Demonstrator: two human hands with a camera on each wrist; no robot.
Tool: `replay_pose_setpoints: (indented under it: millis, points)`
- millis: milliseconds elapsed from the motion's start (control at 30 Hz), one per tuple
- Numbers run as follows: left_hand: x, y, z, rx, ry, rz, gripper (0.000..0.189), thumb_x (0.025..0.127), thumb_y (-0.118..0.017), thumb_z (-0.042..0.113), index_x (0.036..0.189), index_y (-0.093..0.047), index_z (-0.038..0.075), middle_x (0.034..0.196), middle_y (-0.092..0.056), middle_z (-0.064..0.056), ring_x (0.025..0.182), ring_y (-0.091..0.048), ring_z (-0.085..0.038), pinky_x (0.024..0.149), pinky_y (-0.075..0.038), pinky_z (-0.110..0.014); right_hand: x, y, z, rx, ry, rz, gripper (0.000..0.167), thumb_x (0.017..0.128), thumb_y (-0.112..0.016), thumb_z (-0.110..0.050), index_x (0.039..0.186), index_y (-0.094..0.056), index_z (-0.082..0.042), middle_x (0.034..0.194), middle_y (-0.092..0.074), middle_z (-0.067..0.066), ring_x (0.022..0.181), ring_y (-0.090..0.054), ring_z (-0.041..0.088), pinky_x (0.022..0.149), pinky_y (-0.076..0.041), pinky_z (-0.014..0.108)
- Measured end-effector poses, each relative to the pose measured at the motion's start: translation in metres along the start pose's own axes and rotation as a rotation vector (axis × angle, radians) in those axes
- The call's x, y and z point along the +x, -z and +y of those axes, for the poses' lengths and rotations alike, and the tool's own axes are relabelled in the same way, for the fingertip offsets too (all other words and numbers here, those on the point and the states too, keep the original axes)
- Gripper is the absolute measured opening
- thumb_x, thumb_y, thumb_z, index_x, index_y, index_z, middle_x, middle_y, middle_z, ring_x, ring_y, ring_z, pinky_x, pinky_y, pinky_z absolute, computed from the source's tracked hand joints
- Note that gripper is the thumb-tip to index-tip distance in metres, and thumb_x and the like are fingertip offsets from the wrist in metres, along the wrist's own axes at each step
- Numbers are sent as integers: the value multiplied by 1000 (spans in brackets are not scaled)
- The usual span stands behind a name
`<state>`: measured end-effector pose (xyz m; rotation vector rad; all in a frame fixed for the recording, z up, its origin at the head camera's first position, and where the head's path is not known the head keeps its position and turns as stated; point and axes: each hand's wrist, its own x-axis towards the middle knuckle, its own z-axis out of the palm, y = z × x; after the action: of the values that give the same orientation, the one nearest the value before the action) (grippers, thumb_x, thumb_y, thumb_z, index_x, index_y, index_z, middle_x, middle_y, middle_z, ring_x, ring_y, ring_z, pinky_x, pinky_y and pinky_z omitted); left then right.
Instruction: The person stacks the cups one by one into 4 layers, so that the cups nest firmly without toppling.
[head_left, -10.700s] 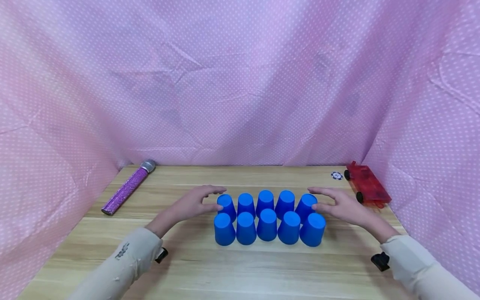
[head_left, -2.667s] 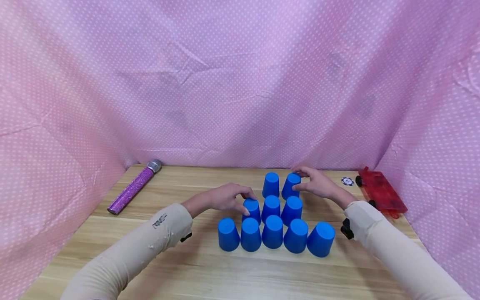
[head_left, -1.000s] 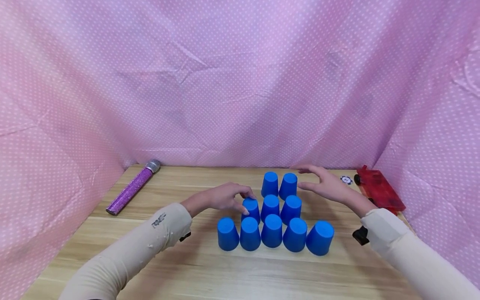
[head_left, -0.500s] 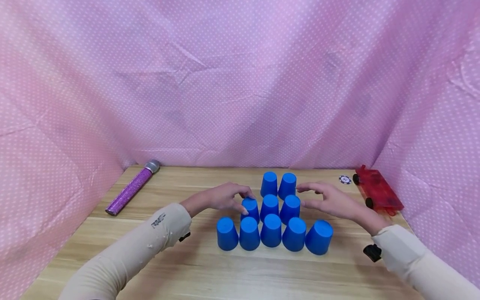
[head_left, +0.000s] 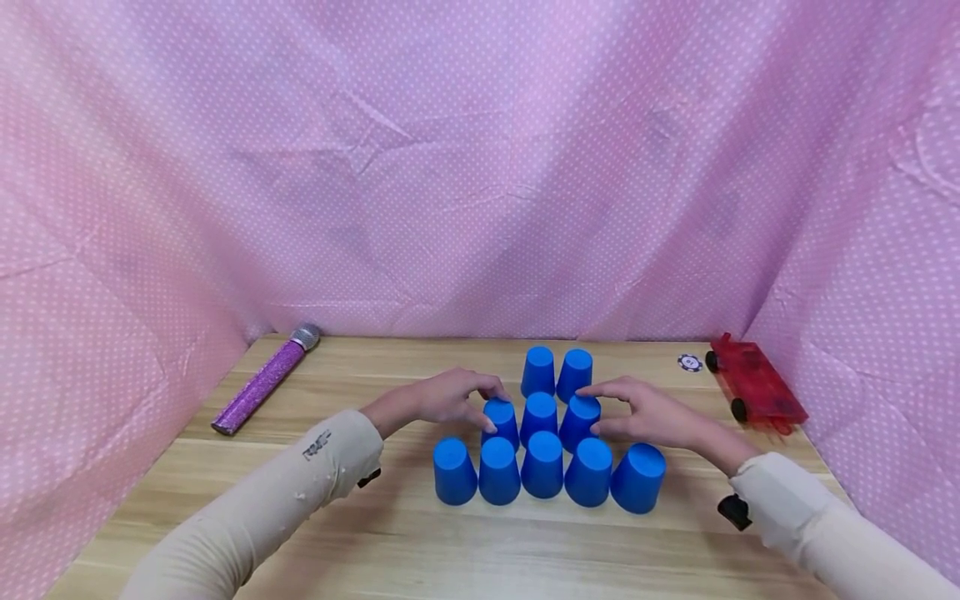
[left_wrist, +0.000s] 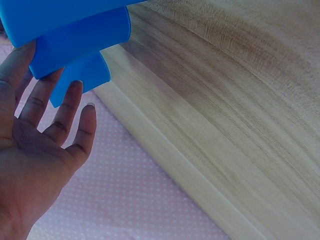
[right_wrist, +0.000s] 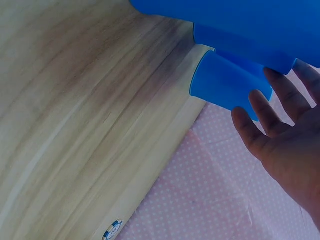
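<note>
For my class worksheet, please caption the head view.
Left hand and right hand flank the middle of three rows of upside-down blue cups on a table.

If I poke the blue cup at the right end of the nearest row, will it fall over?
Probably not easily: the cup stands upside down on its wider end. It might slide, since it and the table look smooth. It's probably stiff too: its sides look straight, not dented.

The left grip (left_wrist: pixel 42 145) touches one of three blue cups (left_wrist: pixel 82 40) on a wooden table (left_wrist: pixel 200 110) beside dotted cloth (left_wrist: pixel 130 175).
</note>
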<state>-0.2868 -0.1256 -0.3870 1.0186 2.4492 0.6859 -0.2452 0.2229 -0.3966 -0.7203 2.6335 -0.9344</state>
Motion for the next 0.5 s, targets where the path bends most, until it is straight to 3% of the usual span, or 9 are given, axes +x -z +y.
replay_pose_setpoints:
  millis: [267, 500]
  points:
    - [0, 0, -1, 14, -13, 3, 42, 88, -77, 34, 126, -63, 23, 123, -68, 5, 125, -60, -19, 108, -47, -50, 5, -1, 0, -37, -5, 4, 55, 91, -73, -37, 142, -57, -28, 146, -54, 15, 134, -49, 43, 102, -44, 67]
    - [0, -1, -2, 11, -4, 1, 43, 89, -76, 34, 129, -62, 23, 125, -68, 5, 127, -59, -19, 109, -46, -50, 9, -3, 1, -47, 44, 1, 53, 91, -74, -34, 141, -59, -25, 140, -59, 12, 129, -53, 38, 100, -48, 61]
